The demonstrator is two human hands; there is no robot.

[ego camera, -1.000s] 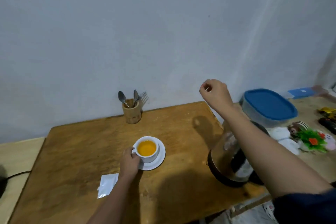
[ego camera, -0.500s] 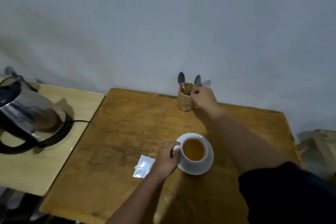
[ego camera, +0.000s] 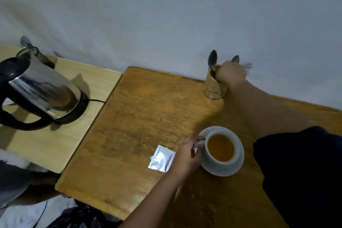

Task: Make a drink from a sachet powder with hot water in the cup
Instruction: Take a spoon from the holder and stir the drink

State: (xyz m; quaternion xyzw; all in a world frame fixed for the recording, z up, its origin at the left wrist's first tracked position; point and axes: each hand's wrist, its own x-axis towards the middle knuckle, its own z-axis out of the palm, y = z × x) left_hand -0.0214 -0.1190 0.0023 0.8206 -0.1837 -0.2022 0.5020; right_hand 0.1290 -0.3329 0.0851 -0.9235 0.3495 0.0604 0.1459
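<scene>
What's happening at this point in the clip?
A person is making a sachet drink. The left hand holds the handle of the white cup, already filled with orange-brown liquid, on its saucer. The right hand is at the wooden utensil holder, closing around a piece of cutlery. The sachet lies beside the cup, and the kettle sits on its base.

No readable text, label, brand or number anywhere; plain silver foil sachet (ego camera: 162,158) shows no print.

Dim, soft, wide-angle edge warping
</scene>
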